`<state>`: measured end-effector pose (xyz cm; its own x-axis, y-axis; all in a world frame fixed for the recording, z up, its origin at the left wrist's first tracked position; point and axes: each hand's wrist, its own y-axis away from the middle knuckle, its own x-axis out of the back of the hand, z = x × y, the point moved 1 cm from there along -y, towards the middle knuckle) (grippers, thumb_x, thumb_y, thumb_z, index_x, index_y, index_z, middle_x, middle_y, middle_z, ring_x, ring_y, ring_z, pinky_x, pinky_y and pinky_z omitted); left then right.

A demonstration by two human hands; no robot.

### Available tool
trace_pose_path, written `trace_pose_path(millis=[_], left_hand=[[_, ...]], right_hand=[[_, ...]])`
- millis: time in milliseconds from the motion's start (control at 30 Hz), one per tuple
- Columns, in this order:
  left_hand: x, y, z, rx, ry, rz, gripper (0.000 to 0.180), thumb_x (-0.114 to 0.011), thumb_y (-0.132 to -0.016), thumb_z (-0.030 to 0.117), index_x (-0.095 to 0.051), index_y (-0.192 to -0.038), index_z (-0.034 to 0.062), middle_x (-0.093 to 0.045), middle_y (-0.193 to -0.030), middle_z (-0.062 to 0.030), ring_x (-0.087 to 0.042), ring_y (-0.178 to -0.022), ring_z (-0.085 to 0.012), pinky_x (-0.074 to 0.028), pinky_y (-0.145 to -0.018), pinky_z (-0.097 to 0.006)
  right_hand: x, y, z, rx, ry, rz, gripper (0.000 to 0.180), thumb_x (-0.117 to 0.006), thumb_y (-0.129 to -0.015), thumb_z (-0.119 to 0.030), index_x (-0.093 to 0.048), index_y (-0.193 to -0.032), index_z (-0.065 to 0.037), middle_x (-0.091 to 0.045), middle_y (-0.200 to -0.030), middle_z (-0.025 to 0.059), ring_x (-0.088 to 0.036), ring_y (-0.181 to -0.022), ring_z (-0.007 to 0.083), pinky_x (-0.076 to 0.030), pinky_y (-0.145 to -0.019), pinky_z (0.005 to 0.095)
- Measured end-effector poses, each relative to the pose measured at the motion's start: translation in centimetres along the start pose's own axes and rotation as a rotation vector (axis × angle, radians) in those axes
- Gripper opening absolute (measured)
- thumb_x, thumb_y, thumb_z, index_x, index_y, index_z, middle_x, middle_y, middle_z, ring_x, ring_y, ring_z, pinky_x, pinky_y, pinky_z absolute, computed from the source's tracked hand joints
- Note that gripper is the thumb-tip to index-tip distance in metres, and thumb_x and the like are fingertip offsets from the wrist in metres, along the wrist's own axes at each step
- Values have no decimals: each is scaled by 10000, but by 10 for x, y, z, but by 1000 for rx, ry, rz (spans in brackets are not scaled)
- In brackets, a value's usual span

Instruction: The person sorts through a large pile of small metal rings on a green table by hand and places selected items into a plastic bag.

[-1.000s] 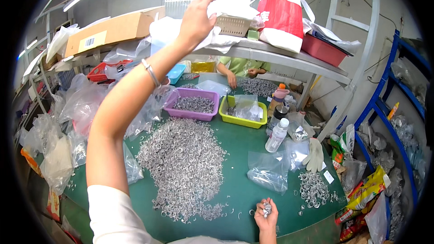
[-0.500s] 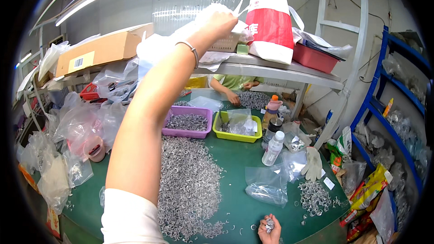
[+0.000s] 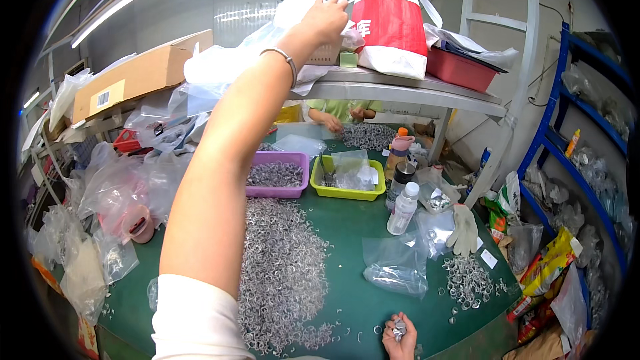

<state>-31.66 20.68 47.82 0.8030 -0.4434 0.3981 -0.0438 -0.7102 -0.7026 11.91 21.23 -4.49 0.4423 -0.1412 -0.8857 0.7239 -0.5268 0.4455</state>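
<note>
My left arm stretches up across the view to the shelf, where my left hand [image 3: 325, 19] is over a light plastic basket [image 3: 324, 55], beside a white and red bag [image 3: 390, 23]. Its fingertips are turned away, so whatever they touch is hidden. Low at the table's near side, my right hand [image 3: 399, 339] is closed around several small silver metal rings [image 3: 399, 329]. A large heap of the same kind of rings [image 3: 283, 273] covers the middle of the green table [image 3: 347, 253]. A smaller pile of rings [image 3: 467, 283] lies to the right.
A purple tray [image 3: 305, 177] of metal pieces and a yellow-green tray [image 3: 347, 193] with plastic bags stand behind the heap. Bottles [image 3: 403, 210], a glove [image 3: 461, 230] and a clear bag [image 3: 395, 270] lie rightward. A co-worker's hands [image 3: 331, 122] work beyond the shelf.
My left hand has shifted slightly at the shelf, its fingers higher against the bag's side. My right hand still holds the rings. The view has moved a little, and the co-worker's hand has moved left.
</note>
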Motion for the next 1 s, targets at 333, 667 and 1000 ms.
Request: trace_pose_path(millis=[333, 667, 1000], left_hand=[[-2, 3, -21, 176, 250, 130, 72, -621, -764, 100, -616, -775, 29, -577, -886, -121, -557, -871, -310, -478, -720, -400], [-22, -7, -30, 175, 481, 413, 184, -559, -744, 0, -511, -918, 36, -611, -744, -175, -603, -774, -347, -468, -643, -450], [3, -39, -36, 226, 781, 686, 98, -564, -747, 1, -641, -801, -24, -620, -777, -221, -611, -746, -356, -474, -665, -382]], right_hand=[[-16, 13, 7, -4, 0, 3, 116, -525, -863, -142, -548, -933, -52, -559, -823, 87, -491, -633, 174, -332, -427, 244], [-14, 14, 7, 13, 20, 20, 111, -525, -865, -142, -548, -922, -50, -559, -821, 83, -493, -628, 172, -339, -431, 250], [-16, 15, 15, 19, 4, -5, 124, -522, -885, -173, -547, -914, -54, -545, -807, 76, -461, -614, 161, -331, -414, 241]])
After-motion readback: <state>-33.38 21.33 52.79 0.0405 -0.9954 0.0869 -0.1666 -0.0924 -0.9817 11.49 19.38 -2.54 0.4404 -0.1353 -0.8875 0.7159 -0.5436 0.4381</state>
